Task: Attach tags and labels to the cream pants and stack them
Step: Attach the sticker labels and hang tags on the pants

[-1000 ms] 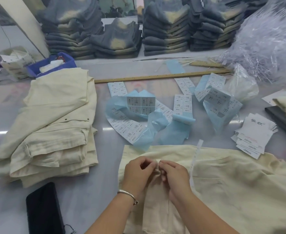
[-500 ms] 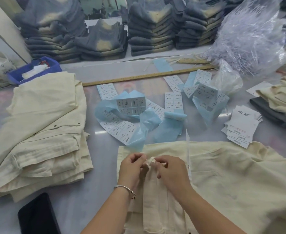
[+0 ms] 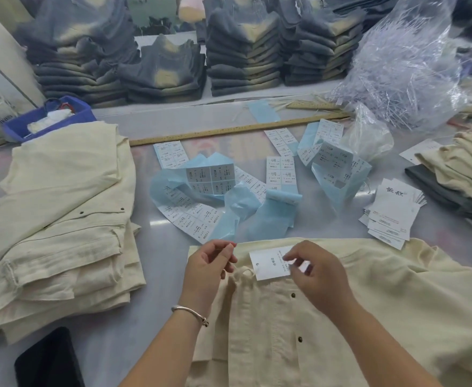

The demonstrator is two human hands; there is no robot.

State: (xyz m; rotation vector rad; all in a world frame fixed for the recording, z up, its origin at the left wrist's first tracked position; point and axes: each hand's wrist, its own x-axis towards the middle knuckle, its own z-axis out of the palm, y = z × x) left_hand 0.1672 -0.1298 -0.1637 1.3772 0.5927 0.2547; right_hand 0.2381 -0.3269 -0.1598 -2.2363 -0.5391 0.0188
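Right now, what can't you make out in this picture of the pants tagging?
- Head view: the print on the hang tag is too small to read, and the right hand covers its right end.
- Whether the left hand pinches anything: too fine.
- The cream pants are cut off by the bottom edge.

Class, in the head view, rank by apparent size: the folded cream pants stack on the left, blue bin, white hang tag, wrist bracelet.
1. Cream pants stack
2. Blue bin, though farther away
3. White hang tag
4. Bracelet
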